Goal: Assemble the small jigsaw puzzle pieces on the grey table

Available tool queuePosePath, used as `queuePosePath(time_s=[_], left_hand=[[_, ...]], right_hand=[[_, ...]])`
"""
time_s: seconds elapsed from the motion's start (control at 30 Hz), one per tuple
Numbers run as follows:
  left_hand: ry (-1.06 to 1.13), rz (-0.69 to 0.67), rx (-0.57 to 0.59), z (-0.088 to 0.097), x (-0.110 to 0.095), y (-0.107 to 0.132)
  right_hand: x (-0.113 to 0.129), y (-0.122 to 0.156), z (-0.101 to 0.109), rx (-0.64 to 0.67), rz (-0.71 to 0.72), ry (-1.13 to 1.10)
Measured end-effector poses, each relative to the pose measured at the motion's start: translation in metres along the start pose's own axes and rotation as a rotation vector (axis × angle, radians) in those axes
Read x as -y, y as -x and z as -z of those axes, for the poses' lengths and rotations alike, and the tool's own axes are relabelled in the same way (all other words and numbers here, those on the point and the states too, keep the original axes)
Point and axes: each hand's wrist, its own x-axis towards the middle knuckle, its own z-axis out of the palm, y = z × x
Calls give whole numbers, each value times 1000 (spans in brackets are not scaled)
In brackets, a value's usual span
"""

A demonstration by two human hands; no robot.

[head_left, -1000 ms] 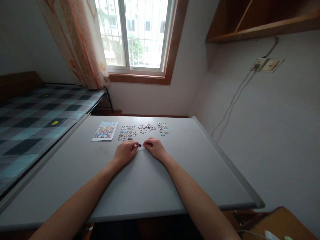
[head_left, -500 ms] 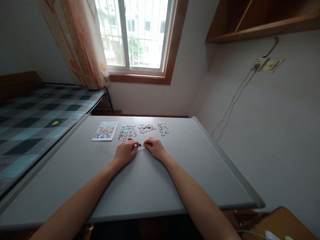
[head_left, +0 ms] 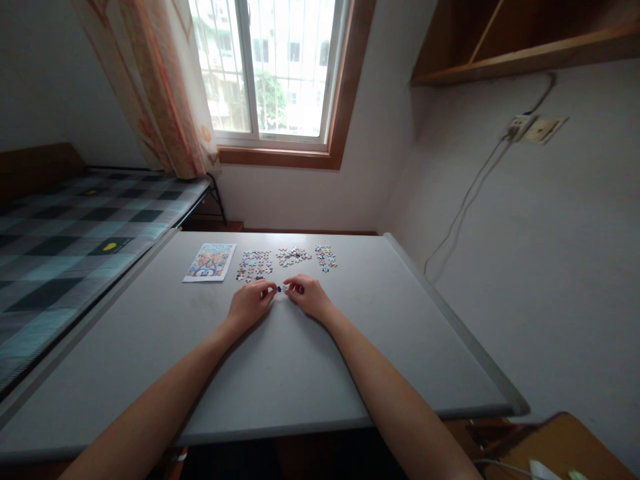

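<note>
Both my hands rest on the grey table (head_left: 280,373), fingertips meeting over a small dark puzzle piece (head_left: 281,289). My left hand (head_left: 251,303) pinches at it from the left, and my right hand (head_left: 309,296) pinches it from the right. Just beyond my fingers lie three groups of loose puzzle pieces: a left group (head_left: 255,265), a middle group (head_left: 293,255) and a right group (head_left: 325,257). A colourful reference picture (head_left: 211,261) lies flat to the left of them.
A bed with a checked cover (head_left: 70,233) runs along the table's left edge. The wall stands close on the right, with a socket and cable (head_left: 525,127). A window and curtain (head_left: 165,87) are behind the table. A wooden surface (head_left: 560,447) shows at the bottom right.
My right hand has shifted slightly left and closer to my left hand, closing the gap around the small piece. My arms otherwise stay in place.
</note>
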Motion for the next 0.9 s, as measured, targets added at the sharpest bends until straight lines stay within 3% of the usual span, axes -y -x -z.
queuePosePath(time_s=[0.9], left_hand=[[32,1,-8,-2,2,0]], right_hand=[[-1,1,-1,22,2,-29]])
